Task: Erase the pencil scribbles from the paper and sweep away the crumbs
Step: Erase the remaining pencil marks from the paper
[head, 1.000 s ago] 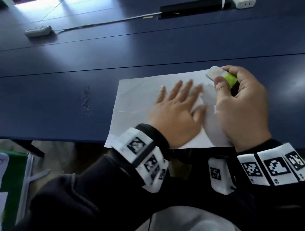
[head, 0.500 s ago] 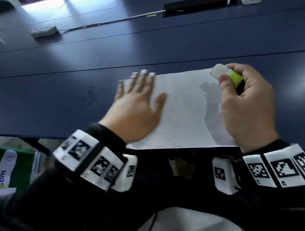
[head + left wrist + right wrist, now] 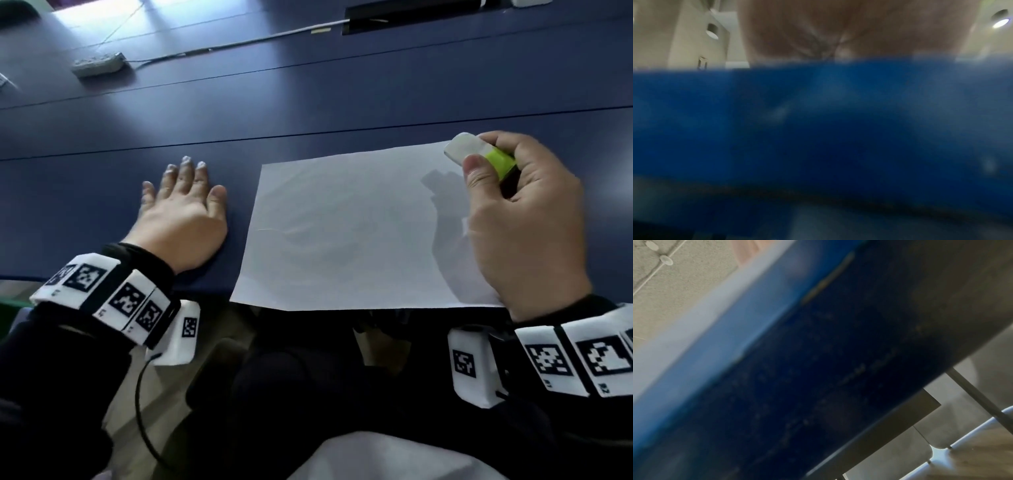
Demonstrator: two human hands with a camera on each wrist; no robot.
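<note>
The dark blue table (image 3: 308,102) fills most of my view, its top crossed by long seams that run side to side. On it, right at the near edge, lies the white sheet of paper (image 3: 342,233), its near edge overhanging the table edge a little toward my lap. Only faint grey smudges show on the sheet; I cannot make out any clear pencil lines, and I cannot tell whether crumbs lie on it.

My right hand (image 3: 527,233) rests on the right side of the paper, with the fingers and thumb curled round a white eraser (image 3: 462,147) in a lime-green sleeve; the bare white end pokes out over the sheet's far right corner. Whether the tip touches the paper I cannot tell.

My left hand (image 3: 181,219) lies flat on the bare table just beside the paper's left edge, apart from it, fingers straight and close together, holding nothing. The left wrist view shows only a blur of palm above blue table.

Far off to the left, a white power strip (image 3: 97,64) sits on the table with its cable (image 3: 239,41) trailing toward a dark slot in the tabletop.
</note>
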